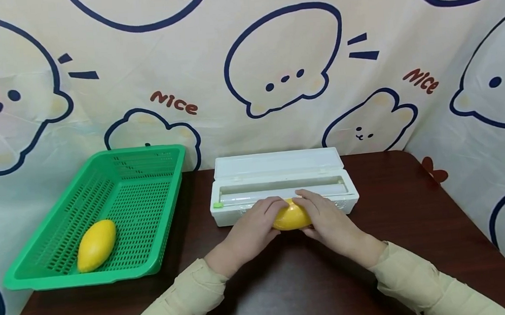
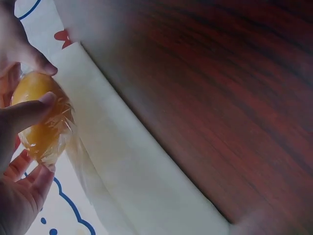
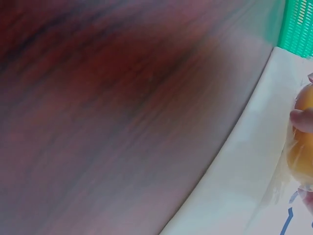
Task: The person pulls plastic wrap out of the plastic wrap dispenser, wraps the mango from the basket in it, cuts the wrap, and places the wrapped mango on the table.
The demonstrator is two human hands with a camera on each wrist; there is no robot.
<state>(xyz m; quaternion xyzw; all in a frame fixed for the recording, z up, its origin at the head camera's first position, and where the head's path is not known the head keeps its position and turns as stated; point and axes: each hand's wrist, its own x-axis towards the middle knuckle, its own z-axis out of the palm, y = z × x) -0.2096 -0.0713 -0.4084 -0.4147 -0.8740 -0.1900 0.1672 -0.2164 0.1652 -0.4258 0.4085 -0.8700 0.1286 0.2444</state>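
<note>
Both hands hold a yellow mango [image 1: 291, 215] just in front of the white cling film box [image 1: 282, 165]. Clear film covers the mango, wrinkled and gathered at its end in the left wrist view, and more film hangs between it and the box. My left hand [image 1: 256, 222] grips the left end, with its thumb across the film. From the other side my right hand [image 1: 328, 218] grips the right end, its thumb pressed on the film in the right wrist view. The box's lid stands raised, with the film roll [image 1: 282, 193] showing inside.
A green plastic basket [image 1: 162, 234] stands on the left, holding another yellow mango [image 1: 96, 245]. On the box's front left edge sits a small green slider [image 1: 218, 205]. The dark wooden table [image 1: 285, 293] ends at a printed cloth backdrop [image 1: 210, 67] behind and beside it.
</note>
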